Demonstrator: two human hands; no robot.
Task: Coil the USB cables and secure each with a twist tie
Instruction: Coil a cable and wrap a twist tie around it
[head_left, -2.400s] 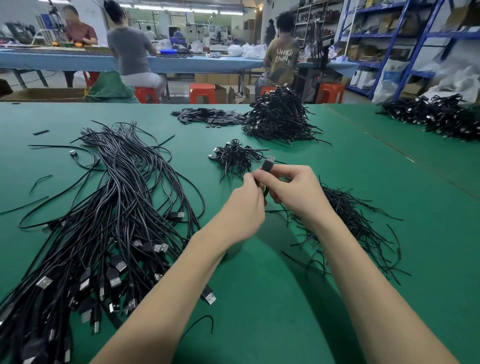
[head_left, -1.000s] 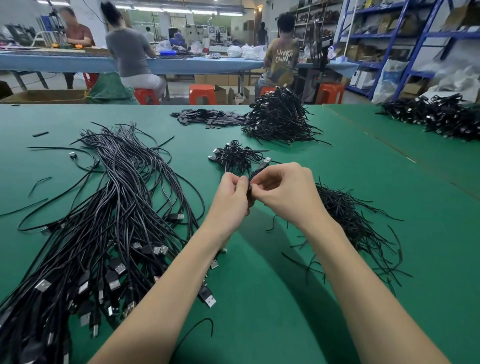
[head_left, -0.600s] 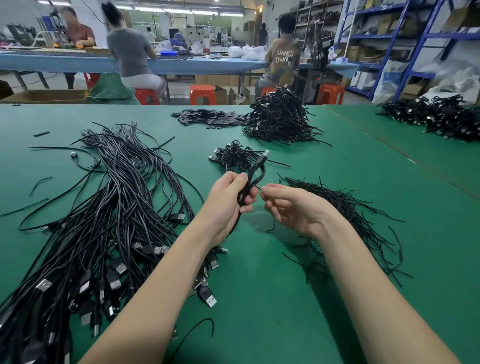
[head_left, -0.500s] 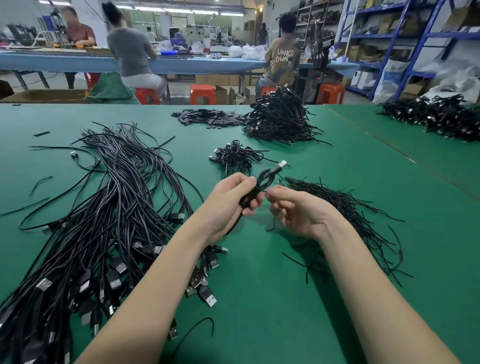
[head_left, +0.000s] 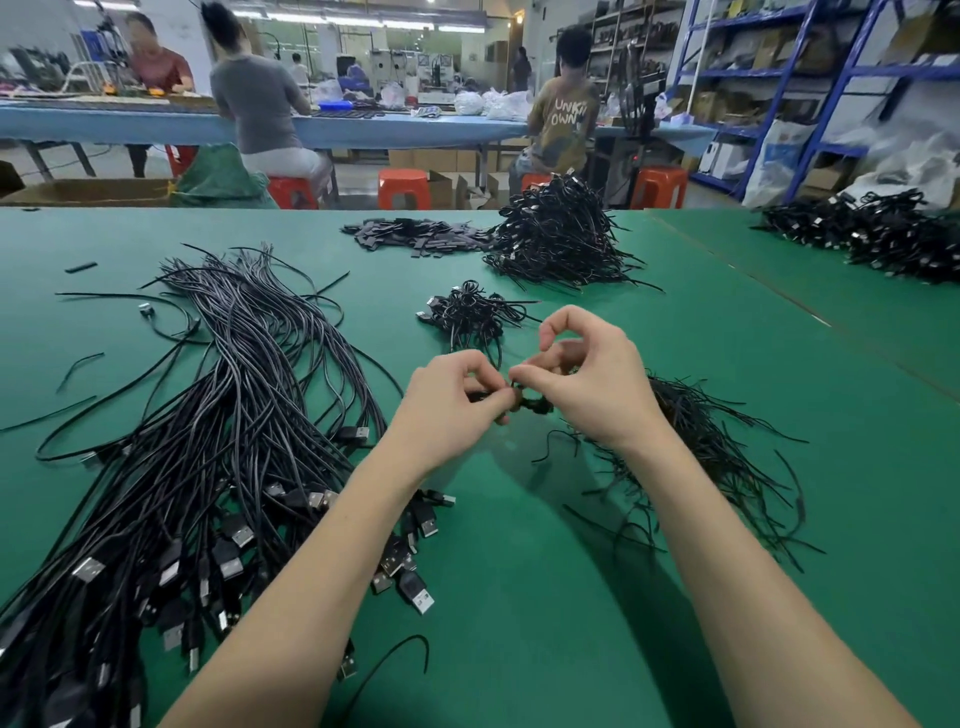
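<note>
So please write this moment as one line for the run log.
step: tying coil | left hand: grips coiled cable | right hand: pinches twist tie at coil | table: loose cables left, ties right

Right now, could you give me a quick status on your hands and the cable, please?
Left hand and right hand both pinching small coiled black USB cable above green table. Tie state hidden by fingers. Nothing in the way.

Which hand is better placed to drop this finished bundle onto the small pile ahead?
Left hand, probably: it grips the coiled black cable, and the small pile of tied bundles lies just beyond it.
</note>
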